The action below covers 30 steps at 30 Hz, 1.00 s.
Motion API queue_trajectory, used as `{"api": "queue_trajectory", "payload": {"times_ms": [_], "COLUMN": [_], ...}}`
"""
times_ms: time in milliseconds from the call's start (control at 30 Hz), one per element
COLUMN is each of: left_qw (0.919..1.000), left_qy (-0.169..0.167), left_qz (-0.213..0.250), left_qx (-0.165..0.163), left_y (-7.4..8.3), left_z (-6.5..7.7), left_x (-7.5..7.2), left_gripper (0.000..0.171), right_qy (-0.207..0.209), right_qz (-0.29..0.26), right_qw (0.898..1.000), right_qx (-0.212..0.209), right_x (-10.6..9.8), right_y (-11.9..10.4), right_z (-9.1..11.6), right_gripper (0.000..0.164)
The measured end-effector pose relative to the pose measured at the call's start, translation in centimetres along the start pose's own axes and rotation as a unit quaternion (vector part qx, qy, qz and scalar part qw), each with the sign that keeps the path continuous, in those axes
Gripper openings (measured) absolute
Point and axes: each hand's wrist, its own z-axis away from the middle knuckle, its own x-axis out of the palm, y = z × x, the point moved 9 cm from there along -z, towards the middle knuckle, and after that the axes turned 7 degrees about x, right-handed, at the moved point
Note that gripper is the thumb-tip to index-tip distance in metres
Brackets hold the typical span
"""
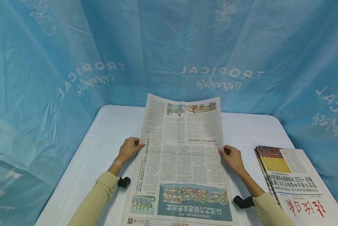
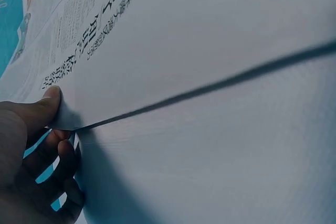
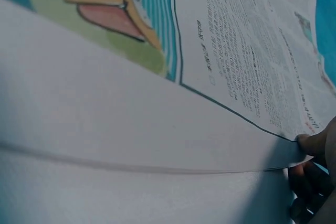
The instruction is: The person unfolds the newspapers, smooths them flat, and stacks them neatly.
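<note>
So the Chinese-language newspaper (image 1: 192, 163) is stretched out long across the middle of the white-covered table (image 1: 109, 128), near end running out of the head view and far end poking up towards the blue curtain (image 1: 163, 40). Done so far, going by how it lies: it's open lengthwise, roughly centred in front of the person, and held on both sides. Not done: no fold across it shows, and the far part looks wavy rather than pressed flat. I'd call it mid-handling, but can't tell exactly how far along. Off to the right there's a folded newspaper stack (image 1: 297, 179), a few layers at its left edge, well apart from the open one and touched by neither hand.

Pose-wise it's pretty symmetrical. Both forearms in beige sleeves (image 1: 94, 201) reach in from the near corners and angle inward. The left hand (image 1: 129, 148) pinches the left edge around mid-length, thumb on top, fingers bent underneath. The right hand (image 1: 232, 157) does the same on the right edge, about level with the other. Both pinches look closed on just the paper's margin, and the wrist views show a thin dark line of shadow under the paper's edge.
</note>
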Motion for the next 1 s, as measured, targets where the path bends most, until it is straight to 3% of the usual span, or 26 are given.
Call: {"api": "queue_trajectory", "payload": {"times_ms": [433,700,1000], "left_qw": [0.9997,0.9995,0.9994], "left_qy": [-0.003,0.001,0.008], "left_qz": [-0.018,-0.030,-0.019], "left_qx": [0.017,-0.008,-0.028], "left_y": [0.5,0.1,-0.2], "left_z": [-0.7,-1.0,-0.9], "left_x": [0.2,0.4,0.2], "left_gripper": [0.039,0.026,0.030], "right_qy": [-0.002,-0.002,0.002], "right_qz": [0.023,0.030,0.048], "right_qw": [1.000,0.999,0.998], "right_qx": [0.016,0.029,0.047], "right_x": [-0.1,0.0,0.1], "right_y": [0.0,0.2,0.4], "right_z": [-0.3,-0.8,-1.1], "right_gripper": [0.025,0.025,0.030]}}
